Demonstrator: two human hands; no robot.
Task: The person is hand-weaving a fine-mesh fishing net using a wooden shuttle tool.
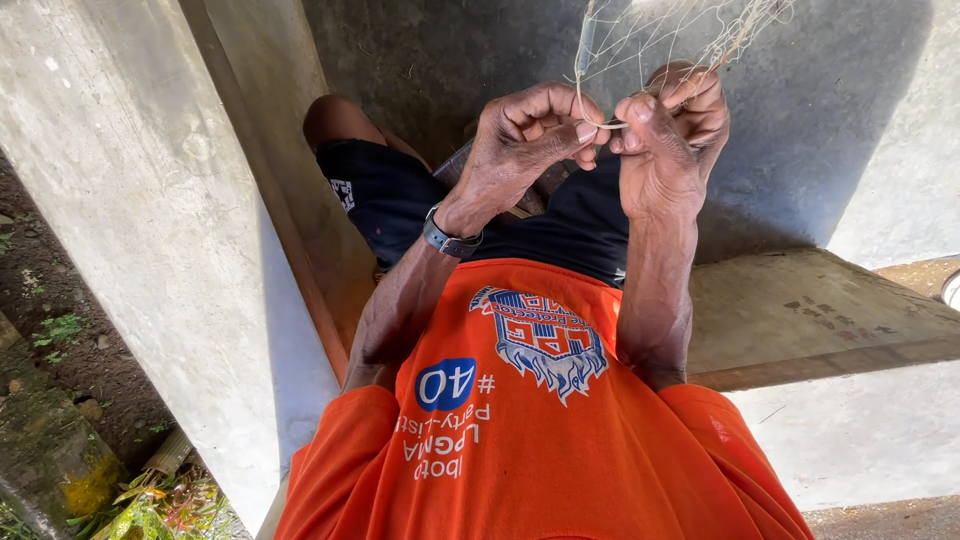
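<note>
You are working on the net (660, 30), which is hanging down from the far top of the view to your hands, held up in front of your dark shorts (385, 195). Your left hand (525, 140) is pinching a pale strand (608, 125) between thumb and forefinger, the other fingers curled in. Your right hand (665, 135) is closing on the same strand from the right, fingertips nearly touching the left ones, with mesh lines draping over its knuckles. This looks like tying or tightening a knot in the mesh. The next move, as I judge it, is calling for steady tension on both ends and a clean pull so the loop is not slipping.
</note>
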